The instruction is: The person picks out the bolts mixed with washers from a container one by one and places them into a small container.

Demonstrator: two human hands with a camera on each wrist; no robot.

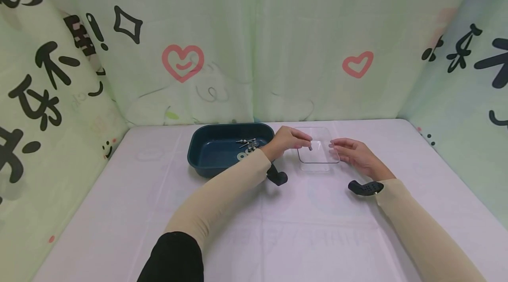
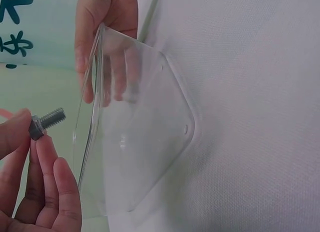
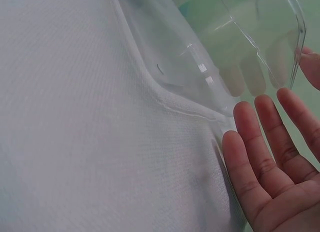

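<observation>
My left hand (image 1: 286,141) pinches a short metal bolt (image 2: 50,120) by its head between thumb and fingertips. The bolt's threaded end points toward a clear plastic box (image 2: 145,147); in the head view, the bolt appears over the box's opening. My right hand (image 1: 357,155) is at the right side of the box, its fingers extended along the outer wall and the thumb near the rim in the right wrist view. How firmly it touches the wall cannot be told. The clear box stands upright on the white-covered table (image 1: 309,229).
A dark blue tray (image 1: 198,160) stands left of the clear box, with several metal bolts (image 1: 248,141) and pale washers (image 1: 241,156) at its right end. My left forearm crosses its front right corner. A pale green printed curtain (image 1: 278,74) encloses the table's back and sides.
</observation>
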